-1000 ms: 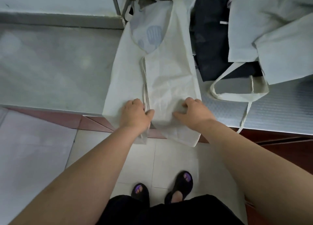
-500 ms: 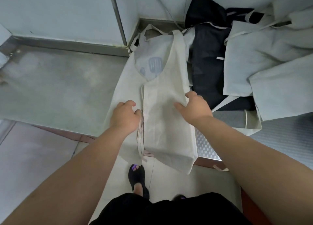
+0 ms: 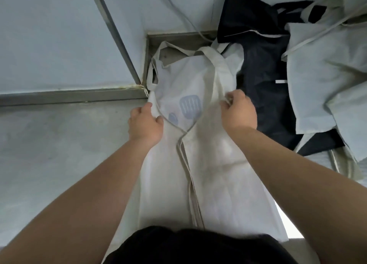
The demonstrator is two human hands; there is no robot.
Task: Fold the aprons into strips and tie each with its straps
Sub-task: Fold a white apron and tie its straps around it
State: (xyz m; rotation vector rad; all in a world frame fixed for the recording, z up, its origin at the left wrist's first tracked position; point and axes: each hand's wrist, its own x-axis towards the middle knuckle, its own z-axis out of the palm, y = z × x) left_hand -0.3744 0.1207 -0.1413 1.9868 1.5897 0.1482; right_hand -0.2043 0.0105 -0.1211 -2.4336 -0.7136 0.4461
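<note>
A cream apron (image 3: 216,164) lies lengthwise on the grey counter (image 3: 59,144), both long sides folded in so they meet down the middle. Its bib shows a blue spatula print (image 3: 190,106), and the neck loop (image 3: 170,49) reaches the back corner. Two straps (image 3: 190,184) run down the centre seam toward me. My left hand (image 3: 145,124) grips the left folded edge beside the bib. On the right folded edge near the bib, my right hand (image 3: 238,112) pinches the cloth.
A dark navy apron (image 3: 262,65) lies just right of the cream one. Pale grey-white aprons (image 3: 325,75) with loose straps are heaped at the far right. Blue-grey walls with a metal frame (image 3: 113,35) close off the counter's back and left.
Both hands have slid up the apron from its lower end to the bib. The view has moved closer over the counter, and the floor and feet have dropped out of sight.
</note>
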